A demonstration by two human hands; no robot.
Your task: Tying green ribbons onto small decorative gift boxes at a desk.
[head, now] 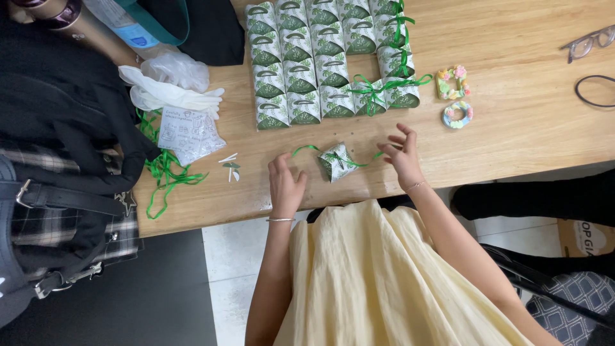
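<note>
My left hand pinches one end of the green ribbon; my right hand grips the other end, fingers partly spread, so both grips are occupied with ribbon, as far as the view shows. The ribbon runs across the small leaf-printed gift box, which sits on the desk between my hands, near the front edge. The tie looks loose and unfinished.

Beyond it stands the block of matching boxes. Those in the right-hand column and part of the front row carry green bows; the rest show none. I judge the work under half done.

Left of my hands lie loose green ribbon lengths, a printed paper packet and white gloves. To the right lie two pastel rings and spectacles.
</note>
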